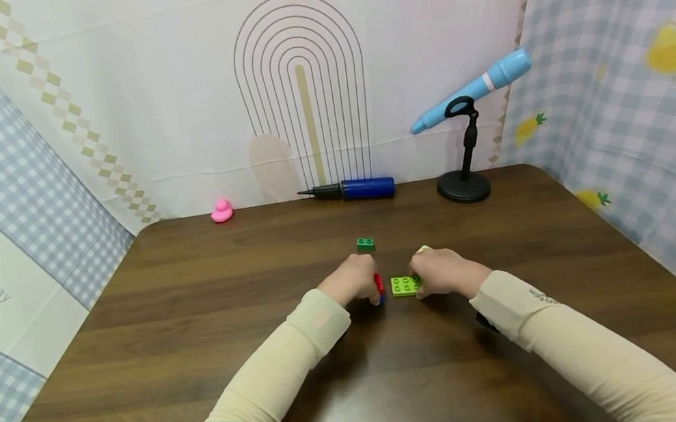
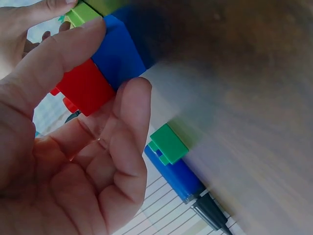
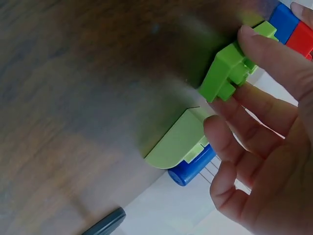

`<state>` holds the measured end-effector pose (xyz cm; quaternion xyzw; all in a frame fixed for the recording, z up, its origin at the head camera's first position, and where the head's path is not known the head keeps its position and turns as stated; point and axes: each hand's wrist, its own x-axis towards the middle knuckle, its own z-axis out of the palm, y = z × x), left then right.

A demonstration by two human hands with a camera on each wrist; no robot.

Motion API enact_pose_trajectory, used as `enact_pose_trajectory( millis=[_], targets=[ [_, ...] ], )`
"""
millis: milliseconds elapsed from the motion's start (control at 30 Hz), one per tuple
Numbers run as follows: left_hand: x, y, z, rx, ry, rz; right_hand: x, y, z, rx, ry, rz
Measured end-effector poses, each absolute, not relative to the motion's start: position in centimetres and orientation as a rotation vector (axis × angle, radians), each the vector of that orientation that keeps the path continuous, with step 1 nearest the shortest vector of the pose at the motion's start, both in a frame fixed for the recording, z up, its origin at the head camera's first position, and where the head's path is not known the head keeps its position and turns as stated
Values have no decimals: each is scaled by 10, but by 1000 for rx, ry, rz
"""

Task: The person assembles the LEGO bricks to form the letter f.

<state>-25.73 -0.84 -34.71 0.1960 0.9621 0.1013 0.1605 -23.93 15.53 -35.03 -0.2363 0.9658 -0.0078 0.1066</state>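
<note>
In the head view my left hand [image 1: 350,282] is at mid-table, gripping a red brick [image 2: 87,89] stacked on a blue brick [image 2: 120,51]. The left wrist view has the thumb against the blue brick and the other fingers curled around the far side. To its right, my right hand [image 1: 446,272] pinches a lime green studded brick [image 3: 222,68] between thumb and fingers, low over the tabletop. A pale green brick with a rounded end [image 3: 178,139] lies just beyond the right fingers. A small dark green brick [image 1: 365,244] sits behind the left hand.
Along the back edge of the brown table [image 1: 236,359] are a pink rubber duck [image 1: 222,211], a blue hand pump [image 1: 366,189] and a black stand [image 1: 464,186] bearing a light blue toy microphone [image 1: 474,90]. Patterned cloth [image 1: 188,82] hangs behind.
</note>
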Motion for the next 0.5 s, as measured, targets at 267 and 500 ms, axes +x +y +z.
enact_pose_trajectory(
  millis=[267,500],
  targets=[
    [-256,-12,-348,576,2766,322,-239,158,-335,-667,2813,-250],
    [-257,-14,-350,578,2780,281,-237,159,-325,-770,2826,-360]
  ],
)
